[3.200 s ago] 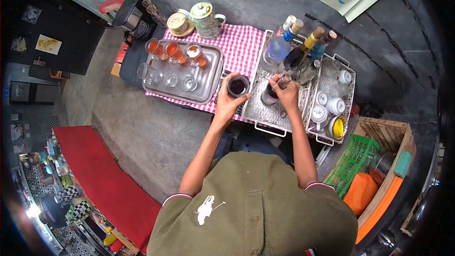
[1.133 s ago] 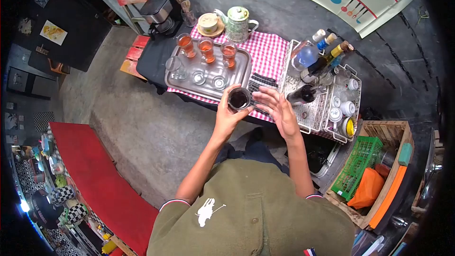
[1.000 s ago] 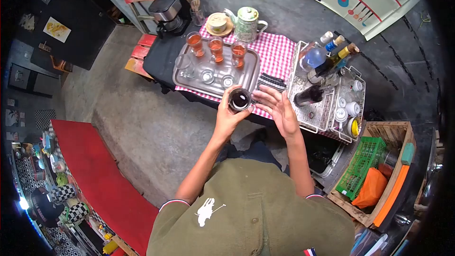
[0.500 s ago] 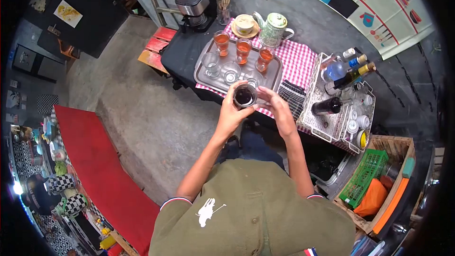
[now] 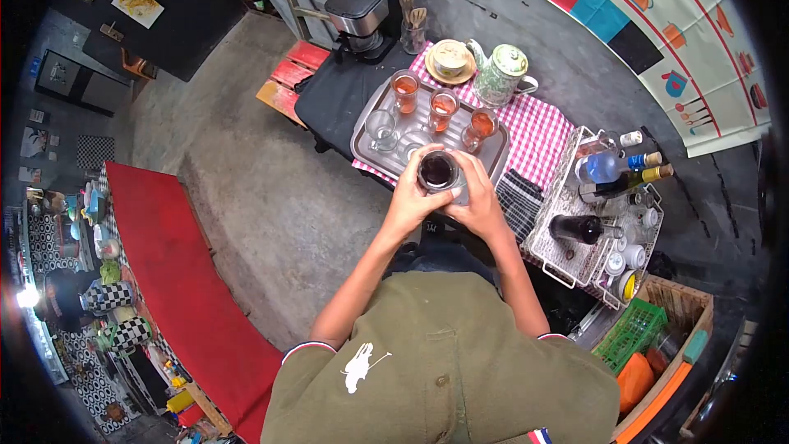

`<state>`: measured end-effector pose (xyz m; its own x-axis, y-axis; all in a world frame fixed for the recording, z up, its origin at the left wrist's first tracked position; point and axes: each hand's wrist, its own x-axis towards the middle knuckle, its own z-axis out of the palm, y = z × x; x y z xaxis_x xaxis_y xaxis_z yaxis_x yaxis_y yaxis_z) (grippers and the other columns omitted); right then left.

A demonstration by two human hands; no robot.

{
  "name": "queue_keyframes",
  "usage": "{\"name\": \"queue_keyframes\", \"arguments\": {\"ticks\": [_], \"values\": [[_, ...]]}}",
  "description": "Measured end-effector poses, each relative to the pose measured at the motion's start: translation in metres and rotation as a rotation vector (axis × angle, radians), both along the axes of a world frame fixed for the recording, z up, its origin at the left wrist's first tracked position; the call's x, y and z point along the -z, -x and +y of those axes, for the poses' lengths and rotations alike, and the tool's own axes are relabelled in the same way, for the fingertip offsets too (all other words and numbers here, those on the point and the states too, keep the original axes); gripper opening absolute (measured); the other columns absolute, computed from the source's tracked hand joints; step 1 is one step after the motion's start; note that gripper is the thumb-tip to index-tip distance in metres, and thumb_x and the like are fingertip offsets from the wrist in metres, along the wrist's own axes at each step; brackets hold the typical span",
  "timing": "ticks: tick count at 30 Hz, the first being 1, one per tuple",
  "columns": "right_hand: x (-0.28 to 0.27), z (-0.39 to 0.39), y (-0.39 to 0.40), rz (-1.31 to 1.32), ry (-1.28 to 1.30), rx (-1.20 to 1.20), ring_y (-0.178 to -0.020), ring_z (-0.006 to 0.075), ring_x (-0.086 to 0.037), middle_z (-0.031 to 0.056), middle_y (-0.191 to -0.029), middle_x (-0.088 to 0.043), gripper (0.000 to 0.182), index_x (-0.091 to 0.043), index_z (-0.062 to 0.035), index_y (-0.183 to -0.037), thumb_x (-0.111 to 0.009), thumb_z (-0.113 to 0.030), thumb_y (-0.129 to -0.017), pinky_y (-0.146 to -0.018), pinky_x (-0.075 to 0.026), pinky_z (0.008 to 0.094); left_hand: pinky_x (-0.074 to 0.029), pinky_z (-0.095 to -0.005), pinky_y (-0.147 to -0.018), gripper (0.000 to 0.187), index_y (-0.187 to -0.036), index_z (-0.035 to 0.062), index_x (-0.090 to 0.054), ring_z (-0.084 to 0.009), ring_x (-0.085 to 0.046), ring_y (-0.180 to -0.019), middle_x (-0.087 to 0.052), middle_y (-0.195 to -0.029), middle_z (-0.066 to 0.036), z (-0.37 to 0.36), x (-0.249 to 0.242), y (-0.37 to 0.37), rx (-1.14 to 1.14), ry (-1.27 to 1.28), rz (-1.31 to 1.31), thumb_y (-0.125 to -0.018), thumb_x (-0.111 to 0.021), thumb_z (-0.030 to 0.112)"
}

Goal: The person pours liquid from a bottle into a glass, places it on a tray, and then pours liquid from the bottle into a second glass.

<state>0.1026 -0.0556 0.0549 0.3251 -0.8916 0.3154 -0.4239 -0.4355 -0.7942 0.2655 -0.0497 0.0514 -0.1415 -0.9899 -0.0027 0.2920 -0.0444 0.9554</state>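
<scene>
Between my two hands is a glass (image 5: 439, 171) of dark liquid, held upright in front of the tray's near edge. My left hand (image 5: 408, 197) wraps round its left side. My right hand (image 5: 481, 201) curls round its right side, fingertips against the glass. Beyond them lies a brown metal tray (image 5: 367, 119). On it stand three glass mugs of reddish-amber drink: one at the back left (image 5: 405, 92), one in the middle (image 5: 443, 110) and one at the right (image 5: 479, 128). A clear glass mug (image 5: 381, 129) stands at the tray's left; my hands hide other glasses there.
Behind the tray are a green patterned teapot (image 5: 503, 74), a cup on a saucer (image 5: 450, 60) and a coffee maker (image 5: 362, 12). At the right, a white wire rack (image 5: 546, 240) holds several bottles and jars. A dark checked cloth (image 5: 519, 201) lies between tray and rack.
My right hand has closed in round the glass, which it only hovered beside earlier. The whole view has shifted, so the table appears further right and lower.
</scene>
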Motion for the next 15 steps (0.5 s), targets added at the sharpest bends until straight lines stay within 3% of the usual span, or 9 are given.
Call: {"name": "queue_keyframes", "arguments": {"ticks": [4,9,15], "values": [[0.009,-0.016,-0.003,-0.013,0.094,0.071,-0.114,0.0390,-0.057,0.0189,-0.123,-0.059,0.070,-0.052,-0.0004,-0.130,-0.079,-0.013,-0.066,-0.100,-0.044,0.0466,-0.043,-0.0326,-0.107,0.077,-0.140,0.0008,-0.043,-0.0163,-0.052,-0.124,-0.053,-0.129,-0.008,-0.010,0.005,0.010,-0.016,-0.024,0.016,-0.074,-0.082,0.002],[0.021,-0.033,-0.002,0.018,0.131,0.048,-0.111,0.0396,-0.059,0.0190,-0.120,-0.061,0.068,-0.053,-0.0002,-0.128,-0.081,-0.017,-0.067,-0.098,-0.045,0.0463,-0.042,-0.0342,-0.109,0.082,-0.144,0.0003,-0.041,-0.0180,-0.051,-0.127,-0.052,-0.133,-0.010,-0.017,0.008,0.013,-0.043,-0.042,0.020,-0.073,-0.083,0.005],[0.021,-0.042,0.003,0.011,0.155,0.052,-0.110,0.0383,-0.061,0.0181,-0.118,-0.064,0.068,-0.055,-0.0003,-0.125,-0.085,-0.026,-0.070,-0.096,-0.046,0.0462,-0.037,-0.0362,-0.113,0.081,-0.146,-0.0014,-0.038,-0.0202,-0.048,-0.132,-0.049,-0.139,-0.011,-0.023,0.006,0.014,-0.020,-0.092,0.206,-0.076,-0.079,0.005]]}}
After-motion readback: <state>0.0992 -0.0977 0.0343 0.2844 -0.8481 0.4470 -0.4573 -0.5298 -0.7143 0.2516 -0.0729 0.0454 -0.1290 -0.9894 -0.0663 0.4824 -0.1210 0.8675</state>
